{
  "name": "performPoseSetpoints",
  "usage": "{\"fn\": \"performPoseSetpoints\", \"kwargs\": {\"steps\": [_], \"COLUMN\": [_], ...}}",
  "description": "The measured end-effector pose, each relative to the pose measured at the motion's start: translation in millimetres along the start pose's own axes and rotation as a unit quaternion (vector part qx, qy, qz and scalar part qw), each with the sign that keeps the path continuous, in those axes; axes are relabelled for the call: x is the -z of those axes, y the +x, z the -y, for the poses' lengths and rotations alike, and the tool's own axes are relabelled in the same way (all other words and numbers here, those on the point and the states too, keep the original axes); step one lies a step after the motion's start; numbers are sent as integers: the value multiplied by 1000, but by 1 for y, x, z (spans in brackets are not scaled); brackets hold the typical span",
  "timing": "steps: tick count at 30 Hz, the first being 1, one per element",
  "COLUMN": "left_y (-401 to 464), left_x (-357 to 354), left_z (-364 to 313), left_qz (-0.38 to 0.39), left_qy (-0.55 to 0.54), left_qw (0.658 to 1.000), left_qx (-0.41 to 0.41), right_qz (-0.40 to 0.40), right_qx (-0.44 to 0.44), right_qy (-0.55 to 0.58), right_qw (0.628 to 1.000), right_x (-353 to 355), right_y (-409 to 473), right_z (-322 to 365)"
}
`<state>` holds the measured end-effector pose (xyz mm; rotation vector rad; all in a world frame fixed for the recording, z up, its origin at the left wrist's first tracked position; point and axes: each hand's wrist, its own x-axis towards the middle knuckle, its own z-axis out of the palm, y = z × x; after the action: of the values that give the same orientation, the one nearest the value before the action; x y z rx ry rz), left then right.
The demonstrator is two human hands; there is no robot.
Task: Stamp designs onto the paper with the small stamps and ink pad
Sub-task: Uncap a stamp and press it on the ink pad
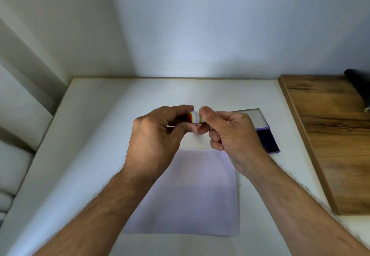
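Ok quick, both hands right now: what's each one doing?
Left hand: closed on one end of the small stamp, above the paper.
Right hand: closed on the stamp's other end.

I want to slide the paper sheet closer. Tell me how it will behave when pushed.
The paper sheet looks thin and lies flat on the smooth white table, so it would probably slide easily. Pushed from one edge, it may buckle instead. Lifted by a corner, it would likely droop.
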<state>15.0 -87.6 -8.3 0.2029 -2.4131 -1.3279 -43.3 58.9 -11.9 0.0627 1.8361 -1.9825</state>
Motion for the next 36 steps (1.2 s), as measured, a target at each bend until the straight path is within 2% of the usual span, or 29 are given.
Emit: {"fn": "performPoseSetpoints", "kwargs": {"steps": [11,19,25,30,36], "left_y": [5,15,17,18,21], "left_x": [3,32,51,57,59], "left_z": [1,13,33,53,67], "left_qz": [14,-18,16,2,79], "left_qy": [-79,-99,-59,60,164], "left_qw": [991,989,988,980,967], "left_qx": [103,112,144,187,178], "right_qz": [-2,-55,-40,-37,-27], "right_qx": [16,34,44,51,51], "right_qy": [4,7,10,-5,-2], "right_qw": [1000,998,998,998,998], "right_x": [5,4,-2,-6,-7], "right_y": [1,1,-1,-3,-1], "right_z": [2,1,-1,-2,-3]}}
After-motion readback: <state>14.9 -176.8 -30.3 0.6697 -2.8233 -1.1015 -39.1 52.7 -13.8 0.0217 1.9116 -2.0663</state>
